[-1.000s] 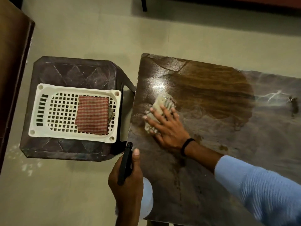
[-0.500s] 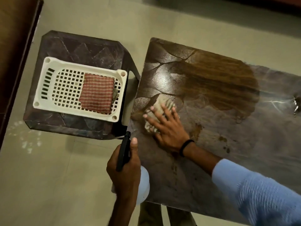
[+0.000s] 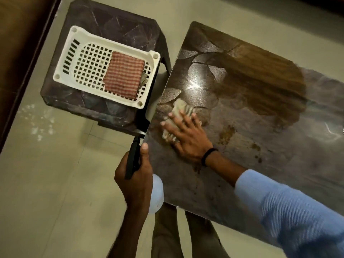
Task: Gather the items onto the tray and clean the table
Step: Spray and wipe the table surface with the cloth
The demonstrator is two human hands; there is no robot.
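My right hand [image 3: 188, 136] lies flat with spread fingers on a pale crumpled cloth [image 3: 179, 109], pressing it onto the dark patterned table [image 3: 242, 146] near its left edge. My left hand [image 3: 135, 175] grips a spray bottle [image 3: 157, 196] with a black trigger head, held off the table's left edge. The white perforated tray [image 3: 87, 58] sits on a dark plastic stool [image 3: 119, 27] left of the table. A folded red checked cloth [image 3: 123, 77] lies in the tray, with something partly hidden under its right edge.
A large brown stain [image 3: 264, 86] covers the far part of the table, with small brown spots [image 3: 227, 133] nearer my hand. Dark wooden furniture [image 3: 22, 43] borders the left. Beige floor lies all around, with my legs [image 3: 167, 235] below the table's near corner.
The view has tilted and shifted, so stool and tray now sit higher and closer. My right hand stays pressed on the pale cloth near the table's left edge. My left hand still holds the bottle.
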